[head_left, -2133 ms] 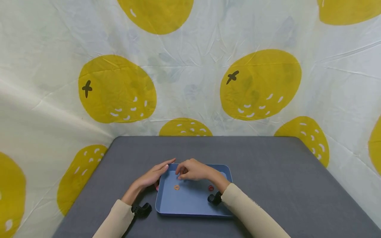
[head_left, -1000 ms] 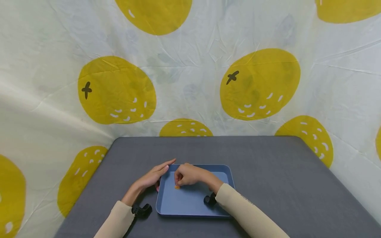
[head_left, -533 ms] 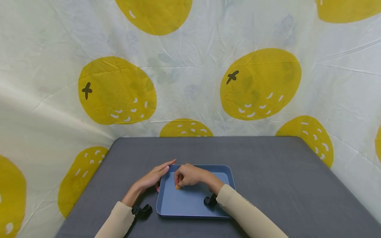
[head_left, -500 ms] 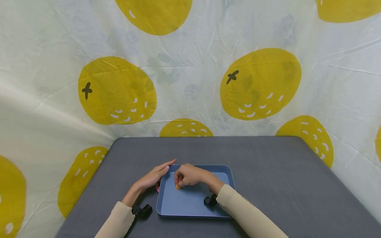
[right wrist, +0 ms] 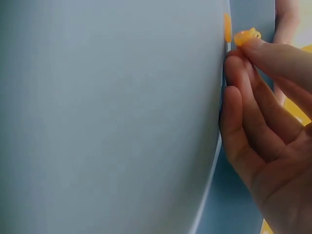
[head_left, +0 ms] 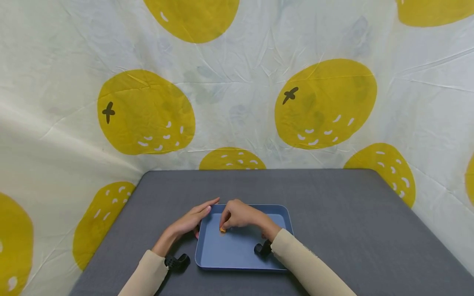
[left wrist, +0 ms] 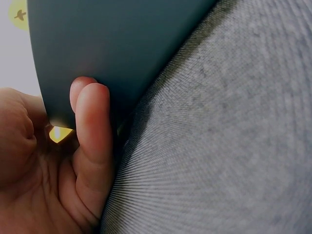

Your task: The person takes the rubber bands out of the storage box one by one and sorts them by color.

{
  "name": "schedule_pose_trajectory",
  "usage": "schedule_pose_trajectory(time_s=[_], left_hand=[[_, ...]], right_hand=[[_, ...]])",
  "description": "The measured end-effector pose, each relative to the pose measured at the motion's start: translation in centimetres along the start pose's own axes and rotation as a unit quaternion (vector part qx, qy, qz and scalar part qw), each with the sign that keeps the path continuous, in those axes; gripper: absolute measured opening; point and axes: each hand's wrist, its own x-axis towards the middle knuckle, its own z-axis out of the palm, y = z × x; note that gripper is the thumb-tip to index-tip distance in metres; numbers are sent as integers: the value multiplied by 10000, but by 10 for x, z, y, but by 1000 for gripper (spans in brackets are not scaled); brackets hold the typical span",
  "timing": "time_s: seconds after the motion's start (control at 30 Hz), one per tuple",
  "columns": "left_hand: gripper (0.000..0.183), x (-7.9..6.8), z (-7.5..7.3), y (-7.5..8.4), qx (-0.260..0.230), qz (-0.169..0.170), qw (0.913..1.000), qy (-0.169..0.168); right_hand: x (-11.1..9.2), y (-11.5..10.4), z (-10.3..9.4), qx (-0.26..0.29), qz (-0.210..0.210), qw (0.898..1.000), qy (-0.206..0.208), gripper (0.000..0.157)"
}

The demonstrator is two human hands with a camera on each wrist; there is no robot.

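In the head view my right hand (head_left: 238,213) is over the left half of a shallow blue tray (head_left: 237,261). Its thumb and fingertips pinch a small orange translucent piece (right wrist: 247,36), close over the tray floor. An orange patch (right wrist: 227,28), like a reflection, shows on the tray beside it in the right wrist view. My left hand (head_left: 188,220) holds the tray's left side near the far corner, thumb at the rim. The left wrist view shows two of its fingers (left wrist: 93,122) against the tray's outer wall.
The tray lies on a grey cloth-covered table (head_left: 333,213). Behind the table hangs a pale curtain (head_left: 233,111) printed with large yellow fruit. Black wrist cameras sit on both wrists, the right one (head_left: 263,249) over the tray's right part.
My right hand came down onto the orange piece, pinched it and has just raised it slightly. A red ring-like piece seen earlier at the tray's right is now hidden. The left hand stays put.
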Motion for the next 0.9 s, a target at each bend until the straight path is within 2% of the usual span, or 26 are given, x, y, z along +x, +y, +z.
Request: schedule_pose_trajectory(time_s=[0.33,0.67,0.9], left_hand=[[46,0,0,0,-13,-27,10000,13],[43,2,0,-1,10,-64,10000,70],[43,3,0,1,10,-63,10000,54]], right_hand=[[-2,1,-3,674,-17,9976,-121,6],[-4,1,-6,879,30,9961,-94,6],[-4,1,-9,631,53,9979,95,6]])
